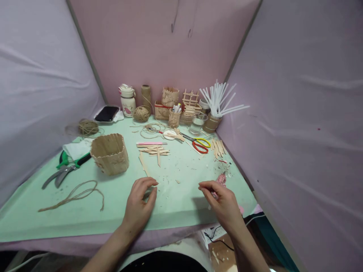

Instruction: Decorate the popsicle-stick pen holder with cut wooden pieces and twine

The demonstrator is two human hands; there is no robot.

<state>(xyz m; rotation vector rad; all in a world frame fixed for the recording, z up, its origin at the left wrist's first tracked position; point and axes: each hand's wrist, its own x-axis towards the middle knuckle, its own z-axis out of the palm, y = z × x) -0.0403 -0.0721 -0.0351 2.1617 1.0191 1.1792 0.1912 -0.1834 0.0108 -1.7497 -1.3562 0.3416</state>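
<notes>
While your left hand (141, 197) hangs loosely curled above the green cloth (176, 207), its thumb and forefinger stand slightly parted, so that grip looks released. Just beyond its knuckles lies a thin wooden strip (143, 163), its near end pointing at your fingers; whether they touch it you cannot tell from this angle. Your right hand (220, 198) has its thumb and forefinger brought together in a pinch, but I cannot tell whether anything is caught between the tips. A pink patterned object (221, 179) lies just behind that hand, partly hidden by it, with its dark tip pointing away from you. Between your two hands sits a small wood chip (177, 181), clear of both. Farther off, past the strip, you have a pile of flat sticks (155, 150), and the wooden basket (110, 155) stands upright to the left, well apart from either hand.
</notes>
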